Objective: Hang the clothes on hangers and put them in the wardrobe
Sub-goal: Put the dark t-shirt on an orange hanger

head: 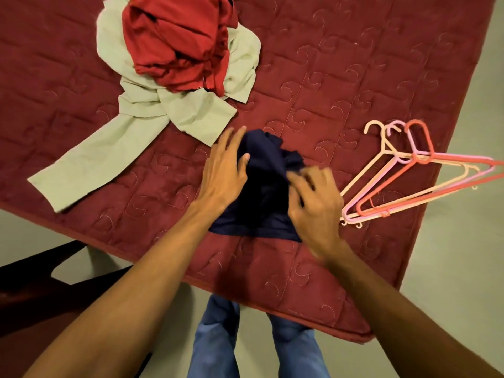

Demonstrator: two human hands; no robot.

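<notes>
A crumpled dark navy garment [261,197] lies on the maroon quilted mattress [341,77] in front of me. My left hand [225,170] rests on its left side with fingers spread and the thumb pressed into the cloth. My right hand [316,203] is on the garment's right side, its fingers curled and pinching the fabric; the hand is blurred. Three plastic hangers [414,175], cream, pink and red, lie stacked to the right of my right hand, close to the mattress edge.
A red garment [180,42] sits piled on a pale green shirt [131,140] at the back left of the mattress. Dark wooden furniture [35,293] stands at the lower left on the pale floor [458,268]. My blue-jeaned legs [253,342] are below.
</notes>
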